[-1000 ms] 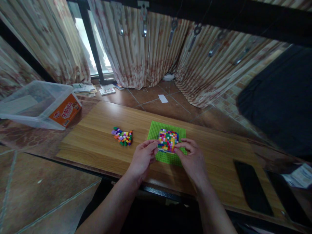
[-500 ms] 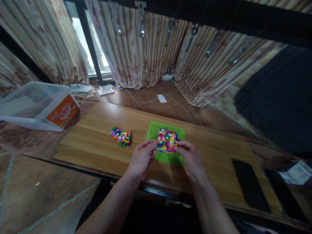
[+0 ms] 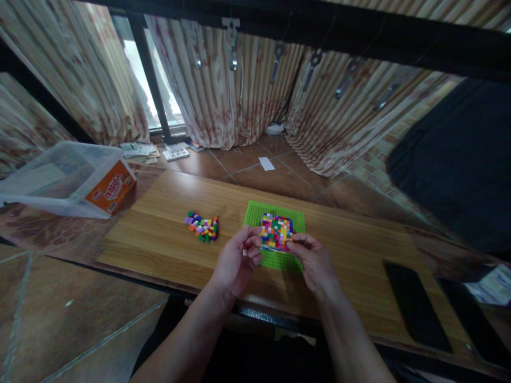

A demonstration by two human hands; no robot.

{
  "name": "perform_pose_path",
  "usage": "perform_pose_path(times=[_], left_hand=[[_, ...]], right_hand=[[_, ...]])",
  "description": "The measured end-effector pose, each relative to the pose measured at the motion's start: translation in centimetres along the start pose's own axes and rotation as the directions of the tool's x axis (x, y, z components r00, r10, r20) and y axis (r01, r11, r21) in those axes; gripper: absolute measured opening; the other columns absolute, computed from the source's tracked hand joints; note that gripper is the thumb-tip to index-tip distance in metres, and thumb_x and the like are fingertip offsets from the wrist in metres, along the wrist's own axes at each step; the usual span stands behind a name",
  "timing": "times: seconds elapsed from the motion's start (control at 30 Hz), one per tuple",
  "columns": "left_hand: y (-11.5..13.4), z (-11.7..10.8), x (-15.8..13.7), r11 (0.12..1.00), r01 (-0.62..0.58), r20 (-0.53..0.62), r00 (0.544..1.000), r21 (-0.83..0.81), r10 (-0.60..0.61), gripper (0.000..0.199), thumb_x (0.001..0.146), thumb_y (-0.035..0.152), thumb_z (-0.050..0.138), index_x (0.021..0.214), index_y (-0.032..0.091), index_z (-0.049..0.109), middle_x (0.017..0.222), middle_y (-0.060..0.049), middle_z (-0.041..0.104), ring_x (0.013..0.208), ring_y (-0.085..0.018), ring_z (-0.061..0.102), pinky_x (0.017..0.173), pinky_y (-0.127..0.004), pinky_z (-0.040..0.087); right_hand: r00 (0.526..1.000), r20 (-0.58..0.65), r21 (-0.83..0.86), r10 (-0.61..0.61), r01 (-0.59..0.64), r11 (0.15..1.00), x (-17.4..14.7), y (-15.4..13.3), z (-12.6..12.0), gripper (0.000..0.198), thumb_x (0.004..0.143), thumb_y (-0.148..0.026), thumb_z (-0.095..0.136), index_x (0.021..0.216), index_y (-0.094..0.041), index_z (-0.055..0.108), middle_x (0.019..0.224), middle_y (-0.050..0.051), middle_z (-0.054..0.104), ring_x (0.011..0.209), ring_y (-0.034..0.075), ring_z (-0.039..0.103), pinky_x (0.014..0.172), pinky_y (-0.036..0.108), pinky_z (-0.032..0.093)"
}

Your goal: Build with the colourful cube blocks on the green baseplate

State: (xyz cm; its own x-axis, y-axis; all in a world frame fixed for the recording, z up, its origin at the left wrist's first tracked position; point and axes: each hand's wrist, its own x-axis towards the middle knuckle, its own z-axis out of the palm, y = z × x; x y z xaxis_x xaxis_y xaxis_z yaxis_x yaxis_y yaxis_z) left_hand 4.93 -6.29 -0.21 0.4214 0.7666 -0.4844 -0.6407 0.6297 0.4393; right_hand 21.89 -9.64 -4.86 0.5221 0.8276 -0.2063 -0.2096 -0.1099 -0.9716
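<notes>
A square slab of small multicoloured building bricks [image 3: 277, 230] sits over a green studded baseplate [image 3: 275, 259]. My right hand [image 3: 317, 260] pinches the slab at its right edge, thumb toward the near corner. Beside the slab's left edge is my left hand [image 3: 239, 258], palm turned partly upward, its fingers loosely curled and apart with nothing visible in them. Whether a fingertip touches the slab I cannot tell. A loose pile of coloured bricks [image 3: 203, 226] lies on the wooden board to the left.
A clear plastic bin [image 3: 72, 178] with an orange label stands at the far left. Dark flat objects, one a black slab [image 3: 417, 306], lie on the right of the wooden tabletop [image 3: 159, 239]. Papers [image 3: 138, 150] lie behind the bin. Metal hooks hang from a dark bar overhead.
My left hand has let go of the slab's left edge, and its fingers have opened and turned upward. My right hand keeps its grip. The view has shifted slightly.
</notes>
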Motion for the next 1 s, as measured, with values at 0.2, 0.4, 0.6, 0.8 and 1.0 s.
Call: perform_pose_path(times=[0.2,0.4,0.6,0.8,1.0], left_hand=[[0.4,0.5,-0.3,0.991,0.058,0.003,0.998,-0.118,-0.058,0.04,0.092,0.042,0.046,0.092,0.007,0.067,0.089,-0.013,0.068,0.076,-0.015,0.064,0.075,-0.027,0.053],[-0.2,0.7,-0.3,0.993,0.051,0.068,0.997,-0.104,-0.045,0.045,0.092,0.048,0.044,0.091,0.01,0.068,0.095,-0.013,0.068,0.09,-0.018,0.064,0.086,-0.026,0.049],[-1.7,0.8,-0.4,0.999,-0.039,0.116,0.992,-0.035,0.043,0.043,0.089,0.05,0.048,0.091,0.012,0.068,0.095,-0.012,0.067,0.101,-0.022,0.062,0.101,-0.034,0.041],[-1.5,0.6,-0.1,0.99,-0.134,0.074,0.989,0.031,0.131,0.038,0.087,0.046,0.054,0.092,0.012,0.07,0.095,-0.011,0.069,0.095,-0.02,0.064,0.093,-0.032,0.045],[0.8,-0.2,0.2,0.986,-0.15,-0.202,0.966,0.074,0.162,0.027,0.088,0.032,0.055,0.078,0.011,0.068,0.076,-0.006,0.068,0.067,-0.011,0.062,0.065,-0.022,0.047]], right_hand=[[0.87,0.015,-0.341,-0.492,0.467,0.816,-2.2,-1.8,0.9,0.008,0.075,-0.03,0.071,0.077,-0.022,0.068,0.1,0.003,0.064,0.096,0.019,0.06,0.081,0.034,0.048],[0.709,0.494,-0.42,-0.503,0.701,0.576,-5.4,-2.6,3.7,0.016,0.087,-0.024,0.061,0.1,-0.025,0.07,0.099,0.004,0.066,0.096,0.019,0.061,0.087,0.036,0.049],[0.71,0.545,-0.502,-0.447,0.703,0.505,-5.4,-1.8,4.2,0.013,0.089,-0.022,0.058,0.093,-0.023,0.07,0.092,0.004,0.07,0.092,0.02,0.061,0.085,0.037,0.048],[0.795,0.45,-0.528,-0.406,0.604,0.597,-4.5,-2.1,2.6,0.014,0.089,-0.028,0.057,0.091,-0.024,0.07,0.09,0.002,0.071,0.085,0.018,0.064,0.079,0.033,0.049],[0.863,0.254,-0.596,-0.437,0.495,0.632,-2.3,-2.9,-0.6,0.021,0.086,-0.041,0.06,0.089,-0.024,0.072,0.09,0.004,0.071,0.084,0.021,0.064,0.079,0.037,0.048]])
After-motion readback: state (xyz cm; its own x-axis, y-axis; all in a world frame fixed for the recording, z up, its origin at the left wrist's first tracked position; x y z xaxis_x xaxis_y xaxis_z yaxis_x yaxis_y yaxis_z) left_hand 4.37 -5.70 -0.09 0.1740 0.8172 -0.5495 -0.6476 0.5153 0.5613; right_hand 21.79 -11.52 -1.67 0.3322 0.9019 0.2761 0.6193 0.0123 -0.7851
